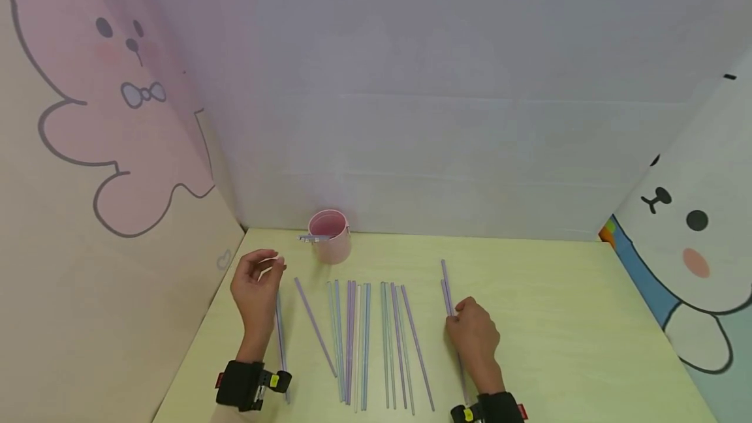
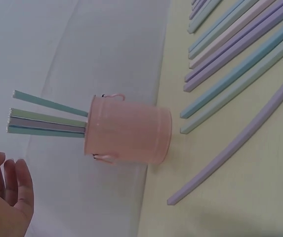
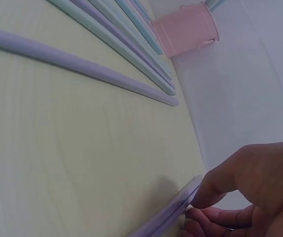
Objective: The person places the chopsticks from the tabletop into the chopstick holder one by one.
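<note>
My left hand (image 1: 254,289) is raised at the left of the table, fingers loosely bent and nothing between them; in the left wrist view only its fingertips and part of the palm show. Beside that wrist, a pair of bluish and purple sticks (image 1: 281,331) lies on the table. My right hand (image 1: 474,338) pinches two thin purple sticks (image 3: 173,210) between thumb and fingers, close over the tabletop at the right. Between the hands lie several pastel sticks (image 1: 385,338) in purple, blue, green and pale pink, roughly side by side.
A pink bucket (image 1: 333,250) with small handles stands at the back, left of centre, with several sticks (image 2: 47,123) poking out of its mouth. Behind the pale yellow table (image 1: 564,318) rises a white wall (image 1: 446,116). Cartoon-printed panels flank both sides.
</note>
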`<state>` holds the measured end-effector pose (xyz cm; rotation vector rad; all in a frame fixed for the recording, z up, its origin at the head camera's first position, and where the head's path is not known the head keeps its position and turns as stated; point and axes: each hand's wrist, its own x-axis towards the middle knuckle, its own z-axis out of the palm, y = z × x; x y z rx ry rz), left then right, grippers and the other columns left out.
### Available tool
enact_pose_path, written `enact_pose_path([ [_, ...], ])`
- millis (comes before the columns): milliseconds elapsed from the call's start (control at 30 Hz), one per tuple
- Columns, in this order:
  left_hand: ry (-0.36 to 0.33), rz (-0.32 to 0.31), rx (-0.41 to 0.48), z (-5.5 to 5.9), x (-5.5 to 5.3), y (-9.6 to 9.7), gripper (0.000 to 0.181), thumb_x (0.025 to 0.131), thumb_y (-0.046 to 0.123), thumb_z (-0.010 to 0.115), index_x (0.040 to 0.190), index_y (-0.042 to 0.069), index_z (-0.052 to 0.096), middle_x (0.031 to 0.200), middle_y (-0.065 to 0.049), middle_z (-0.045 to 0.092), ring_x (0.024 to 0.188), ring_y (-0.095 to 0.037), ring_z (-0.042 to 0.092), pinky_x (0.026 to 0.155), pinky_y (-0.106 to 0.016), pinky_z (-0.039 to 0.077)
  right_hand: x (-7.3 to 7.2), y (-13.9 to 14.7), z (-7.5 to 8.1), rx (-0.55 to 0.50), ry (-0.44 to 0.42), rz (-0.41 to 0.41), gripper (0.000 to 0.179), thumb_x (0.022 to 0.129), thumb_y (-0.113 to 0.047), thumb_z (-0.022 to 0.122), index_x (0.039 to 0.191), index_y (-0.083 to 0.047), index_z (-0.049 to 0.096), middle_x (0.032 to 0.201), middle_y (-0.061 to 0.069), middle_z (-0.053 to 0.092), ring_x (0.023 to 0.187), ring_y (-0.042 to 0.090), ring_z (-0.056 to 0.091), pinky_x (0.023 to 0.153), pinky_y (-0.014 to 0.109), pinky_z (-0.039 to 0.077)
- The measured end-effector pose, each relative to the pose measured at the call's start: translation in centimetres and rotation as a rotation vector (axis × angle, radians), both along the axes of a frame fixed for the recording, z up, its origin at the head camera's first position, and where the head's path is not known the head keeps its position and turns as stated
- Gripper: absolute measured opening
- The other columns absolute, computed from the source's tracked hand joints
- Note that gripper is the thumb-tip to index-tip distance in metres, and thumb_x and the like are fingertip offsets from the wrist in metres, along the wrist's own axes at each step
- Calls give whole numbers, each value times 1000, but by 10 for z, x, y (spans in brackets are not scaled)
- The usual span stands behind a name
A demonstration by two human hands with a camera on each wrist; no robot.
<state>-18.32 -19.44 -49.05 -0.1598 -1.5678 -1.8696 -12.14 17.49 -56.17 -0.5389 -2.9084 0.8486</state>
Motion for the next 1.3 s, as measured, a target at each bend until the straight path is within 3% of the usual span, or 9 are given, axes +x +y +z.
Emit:
enact_pose_path([
  [267, -30, -31, 14, -18, 12, 0, 25, 80, -27, 63, 103, -26, 55, 96, -36, 55, 75, -24, 64, 65, -21, 62, 4, 2, 5, -12, -13, 15, 18, 83, -13, 63, 97, -3, 64, 78, 6, 67, 53, 21, 57, 38, 32, 42],
  [500, -80, -11, 12, -22, 16, -1, 25, 80, -26, 64, 104, -23, 57, 99, -42, 52, 76, -22, 64, 65, -22, 63, 4, 2, 2, 9, 4, 25, 17, 81, -12, 66, 96, -4, 64, 78, 5, 66, 54, 21, 57, 38, 33, 44],
  [667, -120, -20, 10, -23, 17, 0, 25, 81, -22, 66, 104, -22, 57, 98, -35, 56, 76, -25, 64, 65, -25, 63, 2, 3, -2, 36, 5, 24, 16, 77, -11, 66, 92, -4, 65, 74, 6, 64, 53, 22, 57, 37, 33, 43],
  [833, -188, -57, -16, -25, 15, 0, 28, 82, -18, 68, 107, -21, 57, 99, -33, 57, 77, -31, 64, 67, -27, 64, 1, 5, 3, 56, -25, 43, 15, 74, -10, 68, 86, -3, 63, 69, 9, 63, 52, 23, 57, 36, 34, 43],
  [1000, -274, -88, -110, -28, 15, 1, 27, 84, -11, 70, 108, -18, 58, 101, -36, 58, 78, -39, 64, 68, -27, 64, 2, 9, 12, 70, -98, 66, 15, 74, -11, 71, 82, -3, 61, 67, 9, 61, 52, 23, 55, 37, 34, 43],
  [1167, -366, -144, -177, -31, 19, 8, 23, 86, -9, 69, 108, -14, 61, 102, -33, 61, 76, -29, 67, 67, -27, 64, 6, 14, 16, 60, -125, 72, 13, 74, -10, 70, 82, -5, 61, 70, 9, 61, 54, 24, 55, 39, 35, 44],
  [1300, -433, -194, -210, -30, 29, 20, 22, 87, -10, 67, 108, -15, 61, 103, -31, 62, 76, -22, 68, 66, -26, 64, 10, 19, 20, 38, -148, 81, 13, 74, -9, 69, 84, -5, 61, 74, 11, 62, 55, 25, 55, 41, 37, 45],
])
